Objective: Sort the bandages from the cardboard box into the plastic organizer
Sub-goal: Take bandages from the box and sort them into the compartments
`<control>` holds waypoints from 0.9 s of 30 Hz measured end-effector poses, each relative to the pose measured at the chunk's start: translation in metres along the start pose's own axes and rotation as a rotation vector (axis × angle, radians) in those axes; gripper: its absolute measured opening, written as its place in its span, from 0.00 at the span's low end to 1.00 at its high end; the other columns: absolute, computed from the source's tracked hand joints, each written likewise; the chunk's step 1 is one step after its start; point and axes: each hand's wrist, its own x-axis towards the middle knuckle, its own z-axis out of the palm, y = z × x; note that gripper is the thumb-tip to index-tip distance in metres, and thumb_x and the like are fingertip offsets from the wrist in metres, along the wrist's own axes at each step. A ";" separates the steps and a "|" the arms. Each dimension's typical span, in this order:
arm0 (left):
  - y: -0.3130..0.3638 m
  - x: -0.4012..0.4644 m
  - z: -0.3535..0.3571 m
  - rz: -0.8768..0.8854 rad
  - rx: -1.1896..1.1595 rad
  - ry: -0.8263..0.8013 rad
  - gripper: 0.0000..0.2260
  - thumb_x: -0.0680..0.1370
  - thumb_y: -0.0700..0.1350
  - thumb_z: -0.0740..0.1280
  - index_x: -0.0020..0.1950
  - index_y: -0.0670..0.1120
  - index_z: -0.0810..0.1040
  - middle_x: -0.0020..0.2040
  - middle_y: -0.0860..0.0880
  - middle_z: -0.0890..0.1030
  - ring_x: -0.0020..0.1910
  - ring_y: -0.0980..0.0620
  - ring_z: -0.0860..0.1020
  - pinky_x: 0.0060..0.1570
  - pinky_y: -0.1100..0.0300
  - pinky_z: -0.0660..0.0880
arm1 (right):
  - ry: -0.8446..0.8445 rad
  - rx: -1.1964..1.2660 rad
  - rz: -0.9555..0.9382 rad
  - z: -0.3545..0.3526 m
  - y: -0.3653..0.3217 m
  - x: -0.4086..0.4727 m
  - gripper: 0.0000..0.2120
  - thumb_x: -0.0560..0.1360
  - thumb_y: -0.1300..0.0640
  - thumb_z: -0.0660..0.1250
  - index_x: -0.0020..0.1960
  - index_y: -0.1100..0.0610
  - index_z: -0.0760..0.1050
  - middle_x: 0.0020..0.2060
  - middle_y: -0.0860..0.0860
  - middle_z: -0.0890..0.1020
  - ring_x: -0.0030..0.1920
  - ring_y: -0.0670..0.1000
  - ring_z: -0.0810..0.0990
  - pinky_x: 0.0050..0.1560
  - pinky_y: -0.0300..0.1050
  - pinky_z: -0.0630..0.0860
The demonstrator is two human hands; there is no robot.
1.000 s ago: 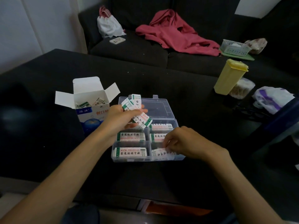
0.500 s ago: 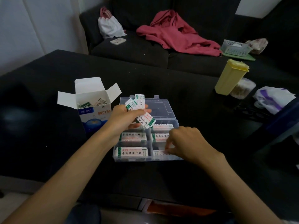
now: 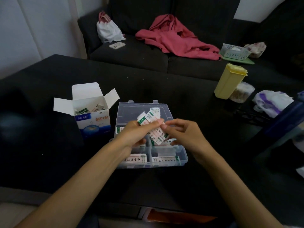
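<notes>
The right hand has lifted out of the near right compartment of the clear plastic organizer and now meets the left hand above it. The left hand grips a fanned bundle of white, green-edged wrapped bandages; the right hand's fingertips pinch the bundle's lower strips, partly hidden. More bandages sit in the open white-and-blue cardboard box at left.

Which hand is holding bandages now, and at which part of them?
The left hand grips a fanned bunch of bandages around their middle, above the plastic organizer. The right hand reaches the bunch's lower end; whether it pinches one cannot be told.
</notes>
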 end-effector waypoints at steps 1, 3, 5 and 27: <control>-0.001 0.001 0.002 0.003 0.000 0.003 0.14 0.70 0.54 0.72 0.50 0.47 0.81 0.43 0.49 0.85 0.43 0.53 0.79 0.37 0.63 0.70 | 0.029 0.016 -0.004 0.002 0.001 0.001 0.04 0.72 0.54 0.69 0.47 0.53 0.79 0.36 0.48 0.84 0.35 0.43 0.83 0.33 0.33 0.77; 0.000 0.003 0.004 -0.002 -0.021 -0.002 0.12 0.72 0.52 0.72 0.52 0.47 0.81 0.44 0.49 0.85 0.44 0.54 0.80 0.37 0.63 0.72 | 0.089 0.077 0.001 0.003 0.003 0.002 0.03 0.72 0.56 0.70 0.46 0.54 0.79 0.35 0.48 0.84 0.34 0.44 0.83 0.33 0.34 0.78; 0.003 0.003 0.003 -0.010 -0.054 -0.044 0.09 0.74 0.47 0.70 0.53 0.46 0.80 0.43 0.49 0.85 0.43 0.55 0.82 0.35 0.64 0.76 | 0.161 0.139 0.025 0.002 0.003 0.004 0.03 0.73 0.58 0.69 0.46 0.54 0.79 0.35 0.49 0.84 0.33 0.43 0.82 0.33 0.34 0.77; 0.002 0.007 -0.002 0.236 0.067 0.096 0.08 0.68 0.45 0.75 0.44 0.51 0.79 0.36 0.56 0.83 0.33 0.64 0.81 0.28 0.71 0.74 | -0.022 0.324 0.110 -0.004 -0.005 0.002 0.08 0.73 0.59 0.70 0.52 0.55 0.80 0.42 0.50 0.85 0.42 0.45 0.84 0.36 0.33 0.77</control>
